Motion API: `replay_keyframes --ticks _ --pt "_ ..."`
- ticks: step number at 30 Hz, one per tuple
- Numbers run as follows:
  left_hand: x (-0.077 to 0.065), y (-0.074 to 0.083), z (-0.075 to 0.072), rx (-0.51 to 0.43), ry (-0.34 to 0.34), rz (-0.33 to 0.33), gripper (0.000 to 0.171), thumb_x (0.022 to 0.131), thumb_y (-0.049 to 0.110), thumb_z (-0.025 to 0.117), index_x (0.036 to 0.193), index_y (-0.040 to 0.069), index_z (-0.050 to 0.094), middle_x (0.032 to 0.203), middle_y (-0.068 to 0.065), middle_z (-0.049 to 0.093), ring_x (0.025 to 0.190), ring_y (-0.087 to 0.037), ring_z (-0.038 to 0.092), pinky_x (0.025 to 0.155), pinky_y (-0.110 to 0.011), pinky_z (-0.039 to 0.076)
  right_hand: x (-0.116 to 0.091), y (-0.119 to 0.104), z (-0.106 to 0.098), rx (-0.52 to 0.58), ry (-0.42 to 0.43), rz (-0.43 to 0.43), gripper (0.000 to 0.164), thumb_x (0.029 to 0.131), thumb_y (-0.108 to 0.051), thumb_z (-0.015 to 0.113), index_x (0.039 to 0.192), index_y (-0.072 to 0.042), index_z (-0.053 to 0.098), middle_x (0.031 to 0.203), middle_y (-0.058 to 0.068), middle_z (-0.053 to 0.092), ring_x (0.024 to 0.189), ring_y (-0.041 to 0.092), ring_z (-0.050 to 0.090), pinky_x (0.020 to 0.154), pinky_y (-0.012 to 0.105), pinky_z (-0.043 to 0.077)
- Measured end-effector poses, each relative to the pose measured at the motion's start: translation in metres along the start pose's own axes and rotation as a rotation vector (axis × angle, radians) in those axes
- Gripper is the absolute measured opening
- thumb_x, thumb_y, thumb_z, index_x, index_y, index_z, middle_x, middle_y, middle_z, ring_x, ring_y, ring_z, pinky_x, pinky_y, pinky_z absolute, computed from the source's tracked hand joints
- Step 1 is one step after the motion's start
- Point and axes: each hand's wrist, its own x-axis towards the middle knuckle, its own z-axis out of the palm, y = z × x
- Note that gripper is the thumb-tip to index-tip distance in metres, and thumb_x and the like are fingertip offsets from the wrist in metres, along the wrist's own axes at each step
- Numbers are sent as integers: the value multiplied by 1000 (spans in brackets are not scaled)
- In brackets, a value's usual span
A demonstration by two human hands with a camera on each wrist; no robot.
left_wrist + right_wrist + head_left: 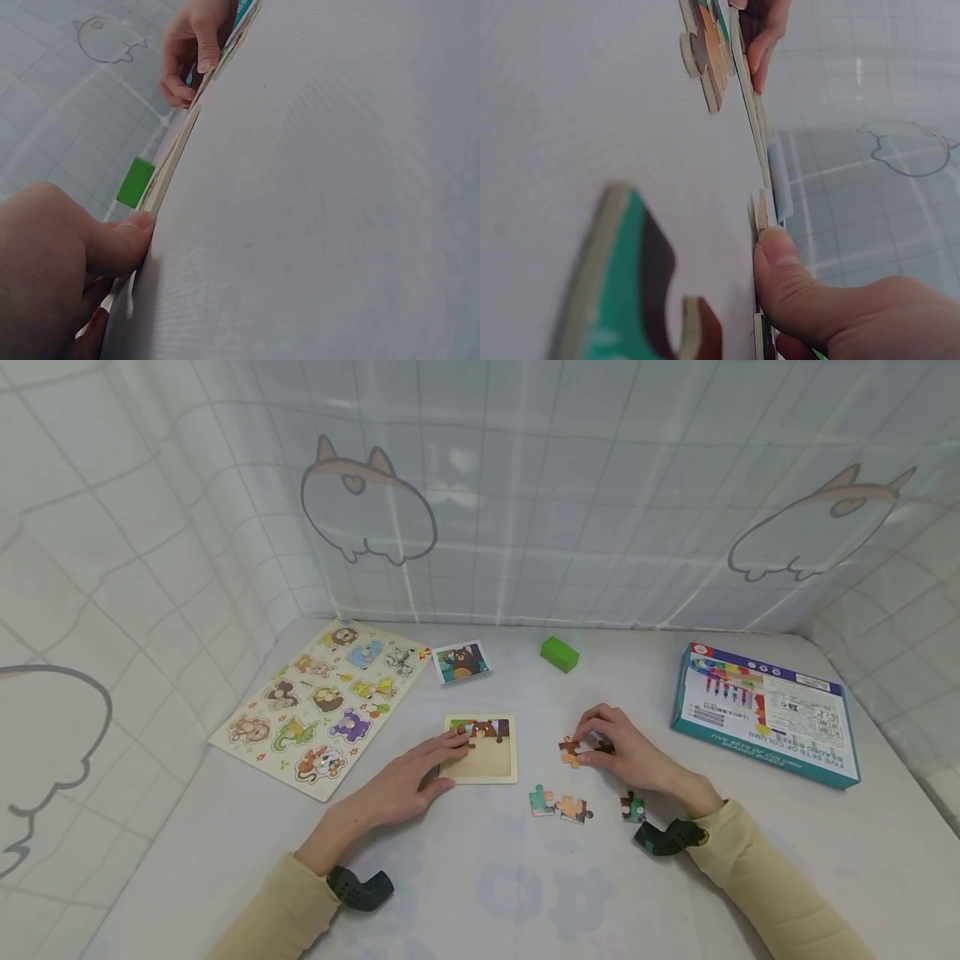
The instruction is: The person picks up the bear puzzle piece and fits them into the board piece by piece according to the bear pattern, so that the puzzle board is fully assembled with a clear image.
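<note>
A square wooden puzzle tray (480, 768) holds a bear picture along its far side, with bare wood on its near side. My left hand (416, 781) grips the tray's left side, thumb at the near corner and fingers over the upper left; in the left wrist view the thumb (139, 221) presses its edge. Right of the tray, my right hand (618, 752) pinches an orange-and-brown puzzle piece (571, 752) low over the table. Its fingers partly hide a dark piece (604, 747). Nearer lie a teal piece (541, 802), a peach piece (573, 809) and a green-and-dark piece (634, 808).
A bear picture card (461, 662) and a green block (559, 654) lie behind the tray. At the left is an animal puzzle board (322, 706); at the right, a flat teal box (768, 714). A tile-patterned curtain (540, 527) stands along the back.
</note>
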Motion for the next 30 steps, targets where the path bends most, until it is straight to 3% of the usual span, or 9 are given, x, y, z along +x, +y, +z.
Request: replay_keyframes --ticks 17,30 --pt "-1 -1 0 21 -5 -24 54 103 24 55 154 19 40 163 0 31 152 -23 24 124 -44 25 2 -6 4 -27 22 5 16 91 -18 73 105 -13 65 119 1 57 117 22 44 100 40 42" --pt "0 -1 2 52 0 25 55 102 23 56 154 16 40 165 2 27 152 -22 24 124 -43 27 12 -31 12 -50 50 -5 21 92 -17 72 110 -9 64 113 2 60 114 23 51 102 47 45"
